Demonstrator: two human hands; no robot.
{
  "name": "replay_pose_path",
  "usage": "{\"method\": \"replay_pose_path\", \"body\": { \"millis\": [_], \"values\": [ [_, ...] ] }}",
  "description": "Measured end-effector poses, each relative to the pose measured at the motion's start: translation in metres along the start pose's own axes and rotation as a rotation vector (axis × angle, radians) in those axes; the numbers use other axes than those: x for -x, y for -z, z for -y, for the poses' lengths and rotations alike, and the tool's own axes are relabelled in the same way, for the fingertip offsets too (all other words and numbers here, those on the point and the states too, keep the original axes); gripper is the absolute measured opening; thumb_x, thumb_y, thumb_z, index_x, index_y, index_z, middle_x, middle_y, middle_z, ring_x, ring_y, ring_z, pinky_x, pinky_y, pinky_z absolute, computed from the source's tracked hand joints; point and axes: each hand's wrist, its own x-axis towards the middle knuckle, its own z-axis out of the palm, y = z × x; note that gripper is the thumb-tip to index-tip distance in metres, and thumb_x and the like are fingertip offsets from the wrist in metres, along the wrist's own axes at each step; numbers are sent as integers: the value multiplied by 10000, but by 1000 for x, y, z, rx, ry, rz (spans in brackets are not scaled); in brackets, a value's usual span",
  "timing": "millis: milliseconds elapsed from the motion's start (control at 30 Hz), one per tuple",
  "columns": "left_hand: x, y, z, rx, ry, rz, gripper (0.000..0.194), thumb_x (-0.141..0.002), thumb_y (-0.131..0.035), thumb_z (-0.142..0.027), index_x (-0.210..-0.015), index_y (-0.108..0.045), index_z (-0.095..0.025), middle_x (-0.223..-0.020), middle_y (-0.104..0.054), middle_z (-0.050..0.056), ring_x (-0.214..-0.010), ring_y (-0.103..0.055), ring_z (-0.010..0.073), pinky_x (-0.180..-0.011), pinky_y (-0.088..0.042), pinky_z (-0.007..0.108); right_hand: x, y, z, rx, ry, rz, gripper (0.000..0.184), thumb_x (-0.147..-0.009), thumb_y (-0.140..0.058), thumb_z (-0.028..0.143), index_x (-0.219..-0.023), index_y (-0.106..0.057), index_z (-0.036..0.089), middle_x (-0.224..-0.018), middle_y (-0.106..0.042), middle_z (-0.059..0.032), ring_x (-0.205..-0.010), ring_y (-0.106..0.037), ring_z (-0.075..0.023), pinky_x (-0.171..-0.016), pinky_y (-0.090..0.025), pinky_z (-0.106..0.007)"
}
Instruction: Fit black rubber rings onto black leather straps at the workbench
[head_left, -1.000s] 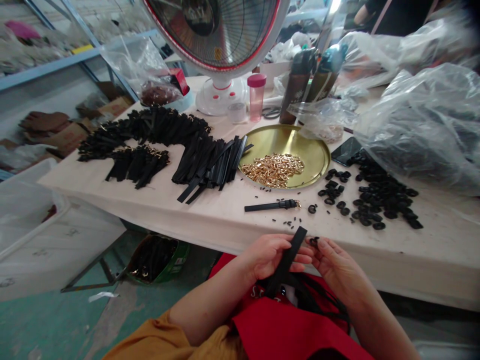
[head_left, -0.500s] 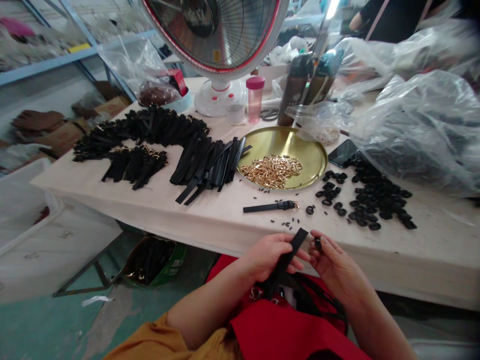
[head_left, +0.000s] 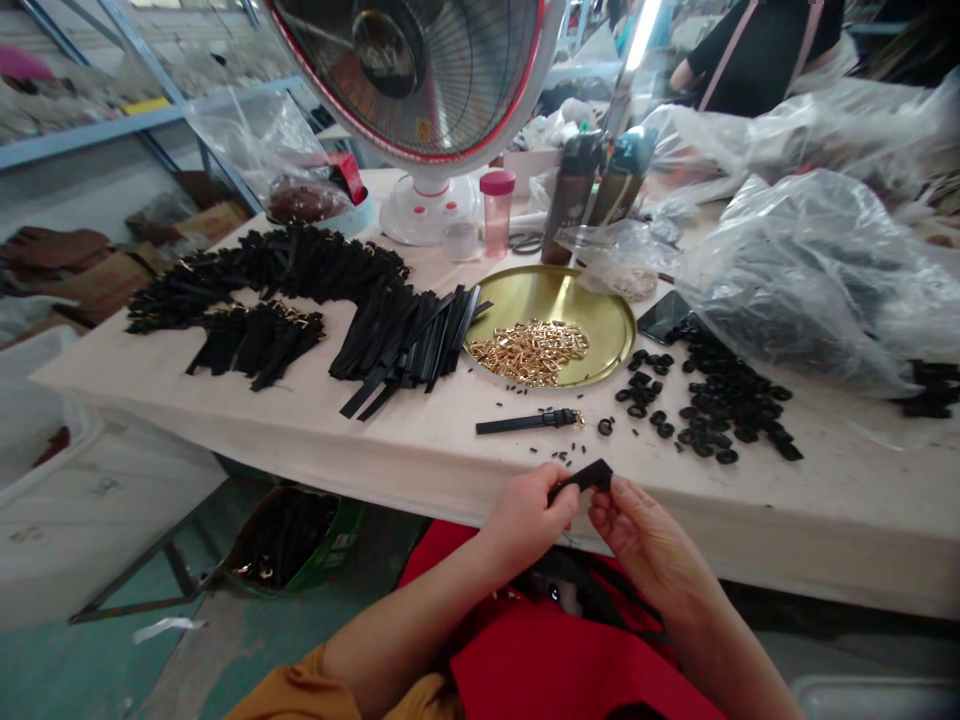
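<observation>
Just over the table's front edge, my left hand is closed around a flat black strap. My right hand pinches the strap's far end, which bends down at the fingertips. Whether a small black loop is still inside those fingers is hidden. Beyond my hands lies a black strap with a gold buckle, with a single black loop to its right. Tiny black bits are scattered around them. Behind, a round gold tray carries a heap of gold buckles.
Loose black straps lie left of the tray, beside bundles of buckled straps. Black loops spread to the right before a large plastic bag. A fan, a pink-lidded cup and dark bottles stand behind.
My right hand has moved in from holding a small black loop apart to gripping the strap's end. The strap has tipped lower and its end now bends. The camera view has shifted slightly.
</observation>
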Motion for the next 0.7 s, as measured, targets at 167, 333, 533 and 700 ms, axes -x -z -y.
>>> {"method": "replay_pose_path", "body": {
  "millis": [167,333,533,700],
  "values": [
    [2,3,-3,-3,-3,36,182,-831,-417,-310,-829,-548,-185,-599,-520,-46,-562,-467,84,-555,-329,200,0,0,12,-65,12,-88,388,-457,-857,300,-736,-612,188,-745,-602,32,-644,-564,-74,-613,-531,-149],
    [2,9,-7,-37,-16,98,234,-852,-393,-348,-806,-546,-178,-607,-539,-42,-539,-465,74,-550,-320,196,3,3,13,223,154,-1,325,-590,-787,383,-752,-585,187,-696,-566,28,-657,-531,-82,-644,-476,-158],
    [1,14,-12,-131,-95,132,269,-860,-393,-354,-711,-516,-168,-586,-515,-40,-543,-449,73,-527,-292,195,7,3,9,672,334,59,337,-740,-609,507,-812,-571,180,-742,-584,-17,-738,-533,-147,-720,-445,-254],
    [1,15,-9,-385,-177,130,282,-868,-373,-352,-762,-563,-171,-701,-602,3,-625,-514,115,-548,-296,225,5,9,7,950,592,79,247,-781,-565,443,-814,-591,200,-803,-614,-32,-768,-547,-170,-741,-436,-291]
  ]
}}
